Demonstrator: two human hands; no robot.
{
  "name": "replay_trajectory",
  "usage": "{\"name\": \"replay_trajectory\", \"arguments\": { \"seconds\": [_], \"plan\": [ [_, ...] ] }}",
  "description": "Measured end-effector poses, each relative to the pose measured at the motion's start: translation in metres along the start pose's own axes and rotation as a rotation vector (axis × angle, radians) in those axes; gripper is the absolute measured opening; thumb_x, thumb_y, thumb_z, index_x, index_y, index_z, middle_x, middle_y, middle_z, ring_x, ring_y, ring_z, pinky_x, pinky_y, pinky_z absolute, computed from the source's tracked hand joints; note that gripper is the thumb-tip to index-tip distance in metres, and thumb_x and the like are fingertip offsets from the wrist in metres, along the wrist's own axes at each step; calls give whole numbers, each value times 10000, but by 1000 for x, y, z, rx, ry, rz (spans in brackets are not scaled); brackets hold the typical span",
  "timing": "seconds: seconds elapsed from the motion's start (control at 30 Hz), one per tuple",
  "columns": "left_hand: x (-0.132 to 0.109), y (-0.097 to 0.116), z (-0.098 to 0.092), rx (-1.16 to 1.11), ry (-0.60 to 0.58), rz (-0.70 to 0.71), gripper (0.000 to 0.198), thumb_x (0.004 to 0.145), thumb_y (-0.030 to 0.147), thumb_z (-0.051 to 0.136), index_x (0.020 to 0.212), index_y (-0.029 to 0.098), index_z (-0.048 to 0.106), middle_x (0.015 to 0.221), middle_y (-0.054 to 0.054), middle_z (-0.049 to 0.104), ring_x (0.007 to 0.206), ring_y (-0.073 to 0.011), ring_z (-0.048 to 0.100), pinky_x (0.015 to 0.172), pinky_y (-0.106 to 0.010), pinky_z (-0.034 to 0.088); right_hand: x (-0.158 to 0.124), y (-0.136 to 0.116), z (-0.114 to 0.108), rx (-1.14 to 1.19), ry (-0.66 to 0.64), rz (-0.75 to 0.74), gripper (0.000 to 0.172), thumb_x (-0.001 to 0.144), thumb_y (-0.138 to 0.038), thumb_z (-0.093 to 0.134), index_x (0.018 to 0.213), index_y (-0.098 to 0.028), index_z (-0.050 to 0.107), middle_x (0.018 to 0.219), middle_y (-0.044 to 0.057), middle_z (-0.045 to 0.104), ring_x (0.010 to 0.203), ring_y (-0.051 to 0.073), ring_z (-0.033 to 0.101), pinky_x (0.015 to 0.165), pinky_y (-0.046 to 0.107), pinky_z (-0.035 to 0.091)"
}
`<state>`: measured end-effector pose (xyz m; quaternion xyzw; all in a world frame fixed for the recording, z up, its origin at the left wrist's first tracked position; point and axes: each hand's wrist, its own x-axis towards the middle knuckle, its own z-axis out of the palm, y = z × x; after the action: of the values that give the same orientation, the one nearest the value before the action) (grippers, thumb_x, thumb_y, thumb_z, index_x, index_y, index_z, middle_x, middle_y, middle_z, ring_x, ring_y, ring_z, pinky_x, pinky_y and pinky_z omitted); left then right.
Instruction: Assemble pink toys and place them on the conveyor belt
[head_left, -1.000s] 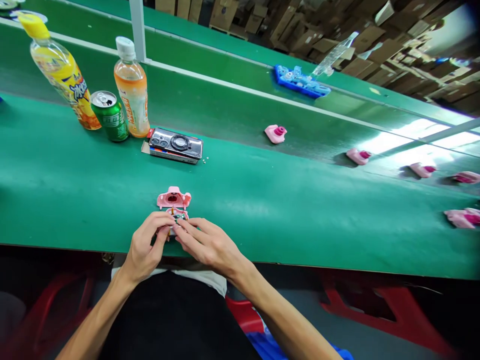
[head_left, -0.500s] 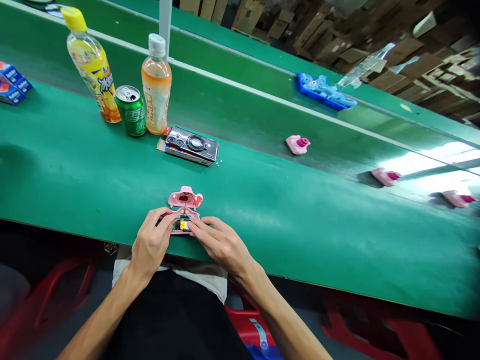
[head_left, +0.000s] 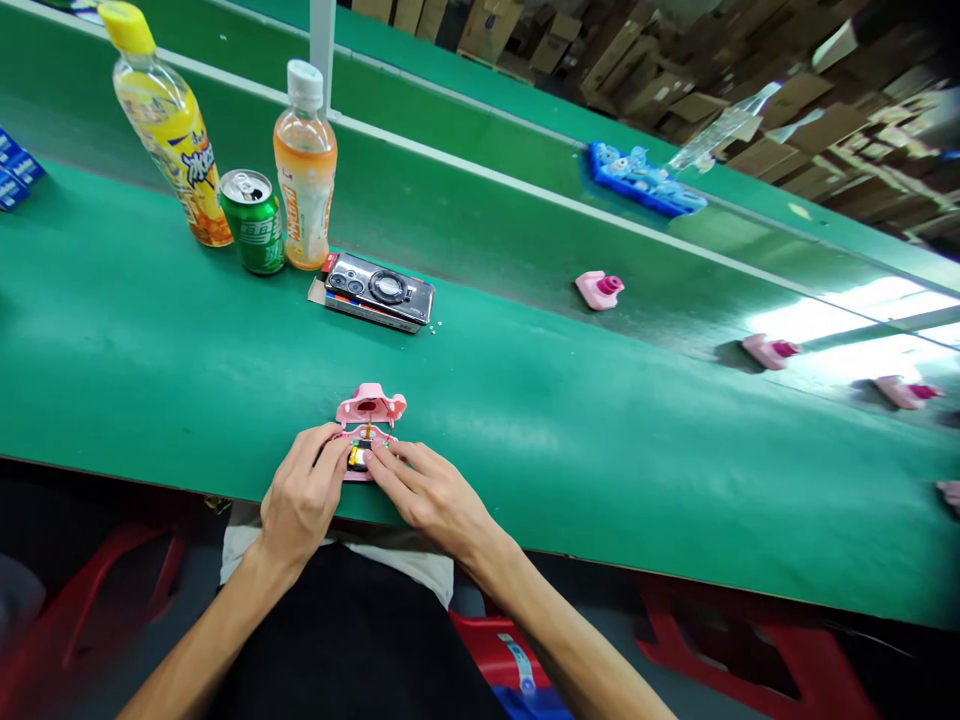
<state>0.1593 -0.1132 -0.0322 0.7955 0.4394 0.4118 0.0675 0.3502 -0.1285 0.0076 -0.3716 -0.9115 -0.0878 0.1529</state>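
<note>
A small pink plastic housing lies open on the green belt in two parts. Its upper shell (head_left: 370, 406) has a dark red opening. The lower part (head_left: 360, 468) holds a small circuit with a dark, yellow-marked component. My left hand (head_left: 300, 490) grips that lower part from the left, and my right hand (head_left: 427, 495) presses in from the right. Their fingertips nearly meet over it and hide much of the inside. A thin wire seems to link the two parts, though it is too small to be sure.
A yellow drink bottle (head_left: 171, 130), a green can (head_left: 253, 222), an orange drink bottle (head_left: 305, 166) and a boxed phone case (head_left: 379, 291) stand beyond my hands. Several pink shells (head_left: 599, 290) lie on the belt at right. A blue tray (head_left: 645, 180) sits farther back. Red stools stand below.
My right hand has slid left over the lower pink part, covering more of the circuit. The whole view has shifted slightly since the earliest frame.
</note>
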Motion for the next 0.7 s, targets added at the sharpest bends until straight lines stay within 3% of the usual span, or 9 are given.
{"name": "replay_trajectory", "arguments": {
  "seconds": [0.1, 0.23, 0.3, 0.43, 0.57, 0.7],
  "plan": [
    [1, -3, -5, -36, -44, 2, 131, 965, 71, 591, 1083, 112, 630, 1086, -150, 703, 1017, -246, 673, 902, -377, 590, 3, -5, -5, -33, -47, 13, 320, 1042, -68, 413, 1145, -51, 715, 1130, 146, 762, 1028, 243, 663, 772, 357, 595],
    [5, -13, -22, -137, -339, 87, 326, 1011, 245, 572, 1311, 116, 561, 1339, -180, 646, 1256, -292, 615, 1016, -444, 573, 0, -13, -8, -49, -100, 90, 324, 1059, -283, 514, 1217, -78, 709, 1270, 141, 723, 1071, 270, 629, 779, 377, 580],
    [5, -18, -29, -150, -439, 129, 372, 1025, 229, 537, 1383, 128, 525, 1424, -178, 601, 1328, -287, 576, 1055, -450, 557, -6, -16, -3, -68, -85, 133, 345, 1045, -319, 557, 1303, -126, 681, 1380, 113, 671, 1128, 268, 605, 845, 379, 571],
    [4, -24, -31, -152, -424, 165, 330, 1016, 185, 545, 1340, 128, 565, 1395, -179, 614, 1320, -289, 580, 1070, -460, 547, -18, -15, 18, -23, 113, 108, 336, 1011, -106, 538, 1296, -185, 697, 1341, 35, 705, 1201, 228, 577, 911, 343, 544],
    [2, -25, -28, -145, -385, 204, 310, 1004, 166, 558, 1310, 115, 581, 1336, -183, 641, 1278, -297, 601, 1038, -460, 564, -25, -16, 36, 40, 170, 182, 290, 977, -114, 617, 1228, -201, 735, 1185, 39, 774, 998, 191, 625, 777, 321, 553],
    [0, -24, -26, -132, -363, 214, 314, 1017, 176, 520, 1319, 128, 589, 1339, -187, 646, 1259, -309, 619, 1016, -473, 578, -33, -25, 37, 61, 257, 235, 207, 935, -161, 712, 1126, -215, 771, 1060, 45, 805, 846, 181, 640, 733, 320, 568]
  ]
}}
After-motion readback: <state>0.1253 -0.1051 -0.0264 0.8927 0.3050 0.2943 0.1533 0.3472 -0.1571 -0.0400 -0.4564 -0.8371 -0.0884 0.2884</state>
